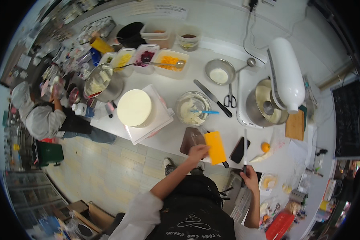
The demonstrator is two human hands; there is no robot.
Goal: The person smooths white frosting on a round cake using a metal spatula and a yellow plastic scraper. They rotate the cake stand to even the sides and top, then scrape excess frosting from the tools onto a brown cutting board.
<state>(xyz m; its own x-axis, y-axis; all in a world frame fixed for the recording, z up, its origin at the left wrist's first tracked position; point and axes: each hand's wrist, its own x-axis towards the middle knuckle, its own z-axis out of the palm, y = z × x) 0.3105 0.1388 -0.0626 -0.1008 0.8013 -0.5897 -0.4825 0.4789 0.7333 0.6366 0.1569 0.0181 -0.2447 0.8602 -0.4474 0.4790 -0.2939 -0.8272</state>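
Observation:
My left hand grips a flat yellow dough scraper by its edge, above the table's front edge. In my right hand is the dark handle of a long spatula, its blade pointing away from me. Below the scraper lies a brown cloth or sheet. A black phone rests beside the spatula's blade. Farther left, a round cake coated in white cream stands on a square white board. A glass bowl of cream holds a blue-handled spatula.
A stand mixer with a steel bowl stands right. Behind the cake are tubs of diced orange fruit and a steel bowl of cream. A long knife and scissors lie centrally. Another person works at left.

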